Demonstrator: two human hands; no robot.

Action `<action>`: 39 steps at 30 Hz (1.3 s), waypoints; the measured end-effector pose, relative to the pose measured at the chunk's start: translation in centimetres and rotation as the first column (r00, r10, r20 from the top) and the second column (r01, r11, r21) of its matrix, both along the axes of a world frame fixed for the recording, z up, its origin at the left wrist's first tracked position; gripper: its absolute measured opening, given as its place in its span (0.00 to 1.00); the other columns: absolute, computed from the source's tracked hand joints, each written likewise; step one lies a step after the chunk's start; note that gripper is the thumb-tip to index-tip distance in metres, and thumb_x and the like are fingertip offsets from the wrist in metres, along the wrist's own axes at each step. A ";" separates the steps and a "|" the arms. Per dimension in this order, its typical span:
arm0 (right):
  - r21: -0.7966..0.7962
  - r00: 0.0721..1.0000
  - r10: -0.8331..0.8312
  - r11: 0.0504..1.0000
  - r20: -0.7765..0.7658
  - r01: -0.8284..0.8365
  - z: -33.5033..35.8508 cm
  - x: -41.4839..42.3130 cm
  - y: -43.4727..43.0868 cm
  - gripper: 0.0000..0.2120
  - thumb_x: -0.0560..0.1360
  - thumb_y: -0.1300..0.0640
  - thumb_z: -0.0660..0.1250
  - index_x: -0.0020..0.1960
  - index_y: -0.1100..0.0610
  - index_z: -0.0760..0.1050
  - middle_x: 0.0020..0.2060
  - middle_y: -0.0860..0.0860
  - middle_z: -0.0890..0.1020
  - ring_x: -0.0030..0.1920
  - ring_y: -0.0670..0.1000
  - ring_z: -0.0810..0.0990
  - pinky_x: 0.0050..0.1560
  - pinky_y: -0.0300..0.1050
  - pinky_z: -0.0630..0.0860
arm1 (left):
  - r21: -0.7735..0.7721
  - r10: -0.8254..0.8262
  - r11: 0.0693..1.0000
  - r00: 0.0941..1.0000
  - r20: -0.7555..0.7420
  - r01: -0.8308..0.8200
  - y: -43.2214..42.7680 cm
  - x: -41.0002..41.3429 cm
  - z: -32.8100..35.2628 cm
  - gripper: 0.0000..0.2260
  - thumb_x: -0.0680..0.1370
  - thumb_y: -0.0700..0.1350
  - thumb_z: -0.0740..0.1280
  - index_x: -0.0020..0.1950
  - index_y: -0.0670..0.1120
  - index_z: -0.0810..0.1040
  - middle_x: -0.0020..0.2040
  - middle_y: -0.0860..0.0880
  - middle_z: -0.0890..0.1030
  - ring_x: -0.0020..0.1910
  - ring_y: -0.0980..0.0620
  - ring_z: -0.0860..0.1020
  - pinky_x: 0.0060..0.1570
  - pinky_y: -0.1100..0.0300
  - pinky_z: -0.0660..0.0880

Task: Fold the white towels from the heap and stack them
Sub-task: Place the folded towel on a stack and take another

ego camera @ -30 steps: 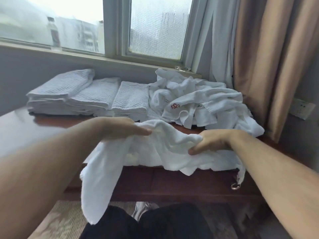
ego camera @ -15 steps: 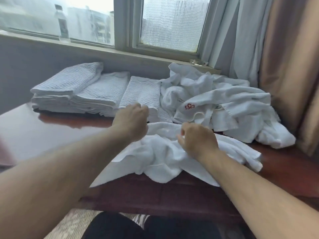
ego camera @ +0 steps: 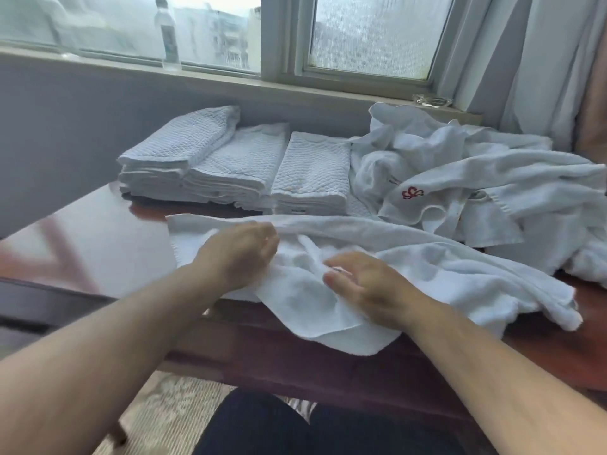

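A white towel [ego camera: 433, 270] lies crumpled lengthwise across the front of the dark wooden table [ego camera: 85, 244], one corner hanging over the near edge. My left hand [ego camera: 243, 251] rests on its left part with the fingers curled into the cloth. My right hand [ego camera: 361, 284] is just to the right and pinches a fold near the towel's middle. Behind, on the right, is the heap of unfolded white towels [ego camera: 476, 172], one with a red emblem. Stacks of folded quilted towels [ego camera: 230, 159] stand at the back centre-left.
A windowsill runs behind the table with a water bottle [ego camera: 169, 34] and a glass dish [ego camera: 432, 100] on it. Curtains [ego camera: 558, 60] hang at the right. My dark-clothed legs [ego camera: 312, 425] are below the table's front edge, over patterned carpet.
The towel has been pulled up from the front edge and laid out further left along the table. My hands have come close together on it, a little nearer to me.
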State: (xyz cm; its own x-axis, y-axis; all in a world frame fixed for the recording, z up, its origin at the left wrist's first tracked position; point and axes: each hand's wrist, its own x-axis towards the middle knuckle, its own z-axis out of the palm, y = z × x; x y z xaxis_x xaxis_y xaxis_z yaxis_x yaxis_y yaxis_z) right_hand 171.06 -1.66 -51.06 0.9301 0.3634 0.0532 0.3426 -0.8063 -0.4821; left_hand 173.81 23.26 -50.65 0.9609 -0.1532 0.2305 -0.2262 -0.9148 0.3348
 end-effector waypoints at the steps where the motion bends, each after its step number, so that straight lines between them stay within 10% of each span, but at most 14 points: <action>1: -0.077 0.997 0.072 0.994 -0.014 -0.073 -0.6 -0.1 0.3 0.23 0.78 0.32 0.55 0.64 0.41 0.75 0.57 0.42 0.79 0.60 0.44 0.73 0.62 0.53 0.70 | 0.007 -0.003 1.000 0.995 -0.103 0.003 0.3 -0.3 0.0 0.10 0.80 0.54 0.60 0.54 0.56 0.80 0.58 0.53 0.79 0.62 0.48 0.74 0.59 0.53 0.71; 4: -0.256 0.997 0.064 0.965 0.040 -0.052 -1.7 1.3 0.3 0.29 0.79 0.29 0.51 0.76 0.37 0.60 0.68 0.44 0.73 0.72 0.49 0.66 0.71 0.58 0.64 | 0.137 -0.030 0.987 0.947 -0.319 0.078 1.9 -1.0 0.4 0.07 0.76 0.55 0.65 0.52 0.58 0.80 0.60 0.55 0.76 0.65 0.51 0.69 0.63 0.53 0.69; 8: -0.297 0.999 -0.051 0.954 -0.001 0.049 -1.4 3.3 0.4 0.29 0.77 0.30 0.55 0.74 0.40 0.65 0.73 0.44 0.69 0.77 0.49 0.62 0.76 0.56 0.59 | 0.127 0.007 0.991 0.921 -0.390 0.046 3.9 -0.7 2.5 0.10 0.79 0.54 0.64 0.42 0.53 0.81 0.42 0.56 0.81 0.43 0.54 0.77 0.40 0.61 0.72; 11: -0.322 0.996 0.067 0.943 -0.056 -0.082 -1.0 3.1 0.4 0.37 0.69 0.24 0.59 0.75 0.34 0.62 0.74 0.43 0.66 0.78 0.47 0.56 0.78 0.52 0.54 | 0.188 -0.030 0.977 0.938 -0.346 0.101 4.1 -0.3 2.1 0.07 0.81 0.52 0.64 0.54 0.62 0.81 0.45 0.63 0.76 0.46 0.57 0.74 0.45 0.62 0.68; 17: -0.264 0.998 0.015 0.964 -0.057 -0.030 1.1 2.6 0.9 0.30 0.75 0.28 0.59 0.38 0.54 0.78 0.45 0.47 0.80 0.50 0.46 0.78 0.52 0.48 0.74 | 0.081 -0.089 0.988 0.919 -0.384 0.130 4.0 1.8 0.5 0.13 0.85 0.54 0.58 0.69 0.59 0.74 0.71 0.51 0.74 0.65 0.52 0.71 0.65 0.61 0.62; 20: -0.384 0.963 -0.109 0.902 0.245 0.199 0.6 2.2 2.5 0.16 0.79 0.39 0.62 0.53 0.49 0.80 0.57 0.50 0.80 0.60 0.54 0.76 0.59 0.49 0.72 | -0.184 -0.090 0.982 0.963 -0.253 0.043 4.1 2.4 -0.2 0.20 0.84 0.49 0.63 0.77 0.54 0.68 0.74 0.51 0.72 0.70 0.50 0.72 0.71 0.58 0.63; 25: -0.326 0.990 -0.139 0.936 0.010 0.134 -1.4 2.2 3.8 0.29 0.79 0.34 0.55 0.77 0.43 0.65 0.78 0.50 0.65 0.78 0.56 0.59 0.76 0.56 0.59 | -0.311 -0.094 0.950 0.982 -0.163 0.040 4.7 1.9 -0.9 0.07 0.83 0.46 0.63 0.51 0.55 0.80 0.49 0.55 0.82 0.48 0.53 0.77 0.50 0.59 0.71; 30: -0.485 0.880 -0.465 0.750 0.095 0.449 -1.0 4.1 4.8 0.36 0.79 0.32 0.45 0.78 0.52 0.61 0.77 0.59 0.63 0.78 0.63 0.58 0.75 0.66 0.55 | -0.355 -0.158 0.928 0.983 -0.094 0.115 5.9 0.6 -0.8 0.14 0.83 0.39 0.61 0.65 0.52 0.77 0.61 0.57 0.78 0.59 0.60 0.75 0.63 0.63 0.68; 34: -0.238 0.933 -0.148 0.943 0.328 0.233 -2.0 4.3 6.0 0.16 0.83 0.48 0.55 0.62 0.50 0.77 0.62 0.51 0.80 0.65 0.57 0.74 0.68 0.56 0.63 | -0.360 -0.056 0.926 0.985 0.161 0.111 7.0 -1.5 -1.0 0.10 0.80 0.38 0.65 0.53 0.54 0.79 0.46 0.54 0.82 0.41 0.60 0.76 0.43 0.65 0.71; 39: -0.082 0.984 -0.061 0.994 0.165 0.075 -3.1 5.3 6.1 0.16 0.83 0.49 0.55 0.60 0.49 0.80 0.59 0.46 0.81 0.64 0.51 0.75 0.67 0.55 0.69 | -0.094 -0.165 0.982 0.986 0.011 0.165 8.2 -4.0 -2.2 0.13 0.83 0.55 0.59 0.64 0.58 0.79 0.54 0.60 0.83 0.51 0.59 0.77 0.53 0.59 0.72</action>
State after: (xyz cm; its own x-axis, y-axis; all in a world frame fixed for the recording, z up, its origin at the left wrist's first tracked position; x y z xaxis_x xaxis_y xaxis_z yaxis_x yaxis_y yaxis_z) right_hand 176.39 4.46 -54.13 0.9346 0.3094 0.1757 0.3531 -0.8671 -0.3514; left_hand 169.80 31.42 -52.83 0.9236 -0.2870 0.2543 -0.3724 -0.8292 0.4169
